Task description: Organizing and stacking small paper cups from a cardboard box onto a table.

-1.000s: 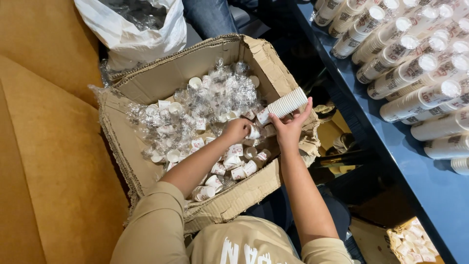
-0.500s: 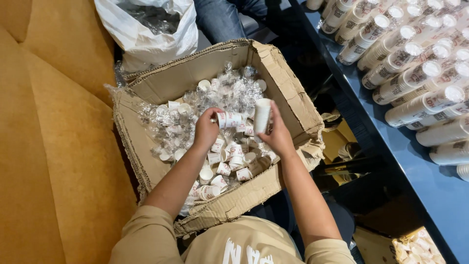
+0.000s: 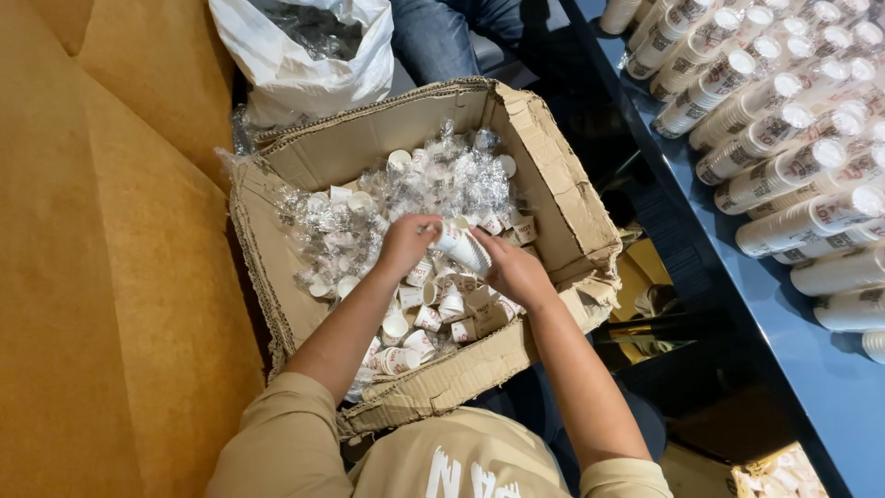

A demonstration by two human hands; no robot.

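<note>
Both hands [image 3: 406, 244] [image 3: 516, 272] grip cup stack [image 3: 464, 249], long axis angled down-right, over carton [image 3: 562, 194]

White cups [image 3: 461, 247] w/ red print; brown box [image 3: 572, 207]; blue table [image 3: 811, 360].

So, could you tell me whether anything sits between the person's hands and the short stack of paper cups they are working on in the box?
Nothing visible does. The left hand and right hand both already touch the stack of cups, held just above the loose cups and plastic wrap in the cardboard box.
</note>
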